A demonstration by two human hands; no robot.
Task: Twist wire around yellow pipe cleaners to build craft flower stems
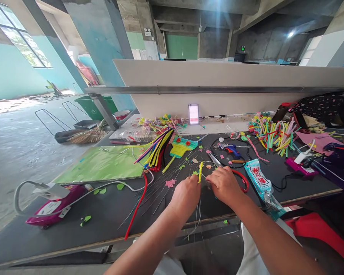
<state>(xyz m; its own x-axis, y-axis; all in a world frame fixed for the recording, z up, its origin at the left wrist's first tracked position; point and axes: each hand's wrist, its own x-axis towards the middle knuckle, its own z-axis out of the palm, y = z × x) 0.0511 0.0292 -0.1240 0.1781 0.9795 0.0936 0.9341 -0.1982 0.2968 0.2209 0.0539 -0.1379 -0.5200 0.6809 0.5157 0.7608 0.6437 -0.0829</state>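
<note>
Pinching near the bench's (103, 223) front edge, the left hand (186, 195) clamps a yellow fuzzy stem (200, 172); the right hand's (225, 185) grip, can't tell! Looks light, soft, bendable, best held low.

Arms (153, 235) reach forward, left fingers (194, 180) curled in, right fingers (213, 179) bent nearby.

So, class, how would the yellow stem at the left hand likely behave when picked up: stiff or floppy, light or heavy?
The yellow stem is probably fairly stiff, since it stands up from the left hand without sagging. Being short and thin, it should be light. It may still bend if pushed, as the red strip nearby lies curved.
</note>
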